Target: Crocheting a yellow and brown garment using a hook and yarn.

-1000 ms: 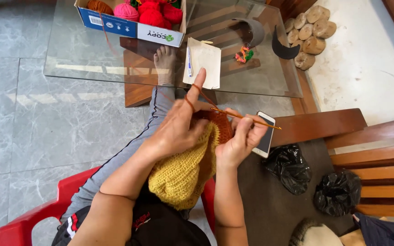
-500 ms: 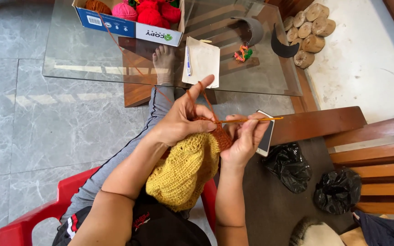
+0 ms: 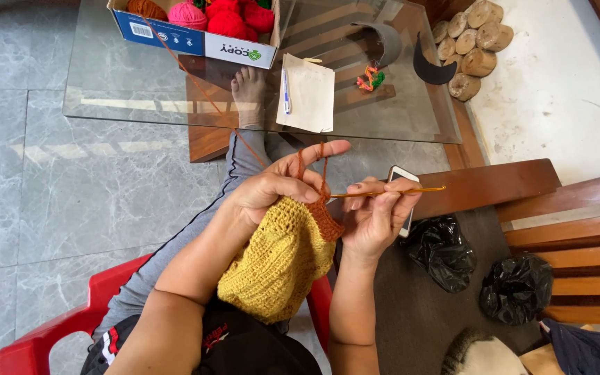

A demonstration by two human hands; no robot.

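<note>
I see left hand [image 3: 272,191] gripping yellow crochet piece [image 3: 279,260], right hand [image 3: 376,215] pinching crochet hook [image 3: 390,190]; phone [image 3: 405,208] behind; yarn box [image 3: 196,24] at 11 o'clock; black bags [image 3: 442,253] at 3.

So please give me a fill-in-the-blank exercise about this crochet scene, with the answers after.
1. The right hand holds a crochet ____.
2. The left hand grips a ____ crocheted piece with an orange edge.
3. The orange yarn runs up to the ____ on the glass table.
4. The person sits on a ____ chair.

Answers: hook, yellow, box, red
</note>
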